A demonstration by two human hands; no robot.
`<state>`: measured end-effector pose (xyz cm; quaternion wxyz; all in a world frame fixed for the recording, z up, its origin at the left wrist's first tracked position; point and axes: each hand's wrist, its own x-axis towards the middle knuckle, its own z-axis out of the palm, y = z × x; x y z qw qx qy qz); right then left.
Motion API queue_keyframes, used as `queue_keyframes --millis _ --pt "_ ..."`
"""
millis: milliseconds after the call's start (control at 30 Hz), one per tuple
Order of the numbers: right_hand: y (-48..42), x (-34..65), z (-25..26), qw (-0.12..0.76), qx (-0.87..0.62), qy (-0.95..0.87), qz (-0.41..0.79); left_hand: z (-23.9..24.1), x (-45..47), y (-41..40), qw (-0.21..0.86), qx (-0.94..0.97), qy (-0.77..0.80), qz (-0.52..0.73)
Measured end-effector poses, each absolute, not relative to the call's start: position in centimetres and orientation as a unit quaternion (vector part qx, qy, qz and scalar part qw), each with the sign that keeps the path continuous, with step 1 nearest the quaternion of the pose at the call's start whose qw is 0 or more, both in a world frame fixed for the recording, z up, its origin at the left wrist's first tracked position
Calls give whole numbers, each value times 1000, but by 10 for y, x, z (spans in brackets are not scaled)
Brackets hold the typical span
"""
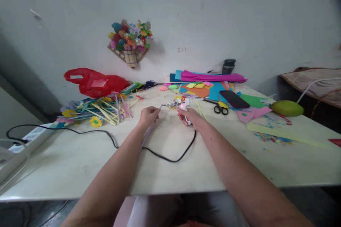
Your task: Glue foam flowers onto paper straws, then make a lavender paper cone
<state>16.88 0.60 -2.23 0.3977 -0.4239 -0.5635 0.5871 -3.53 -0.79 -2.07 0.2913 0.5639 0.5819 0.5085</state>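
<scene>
My left hand is closed in a pinch on a thin pale purple strip, which hangs down along the left forearm. Wrapped round the handle of a white glue gun is my right hand; a small red light shows on the gun. The gun's nozzle points left and is at the strip's upper end; whether they touch I cannot tell. Just behind the gun lie small yellow and red flower pieces. A black cord runs from the gun across the table to the left.
At left are a power strip, paper flowers with strip stems and a red plastic bag. Coloured sheets, black scissors, a phone, a green-yellow fruit and paper scraps lie at right.
</scene>
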Motion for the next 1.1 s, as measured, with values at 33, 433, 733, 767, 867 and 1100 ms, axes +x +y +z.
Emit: queue_keyframes --millis 33,433,733,767,867,1100 --pt "6 169 -22 398 -427 -563 585 -20 -35 -8 292 563 582 509" --pt "7 165 -24 408 -437 -560 573 -22 -37 -8 293 569 569 517" --pt "8 164 -25 409 -447 -555 569 -20 -35 -10 294 564 574 516" --pt "8 164 -25 409 -446 -556 570 -20 -35 -9 294 564 573 517" --pt "8 165 -25 410 -442 -555 573 -20 -35 -10 306 557 564 527" --pt "5 164 -22 406 -449 -553 572 -18 -35 -11 318 550 559 533"
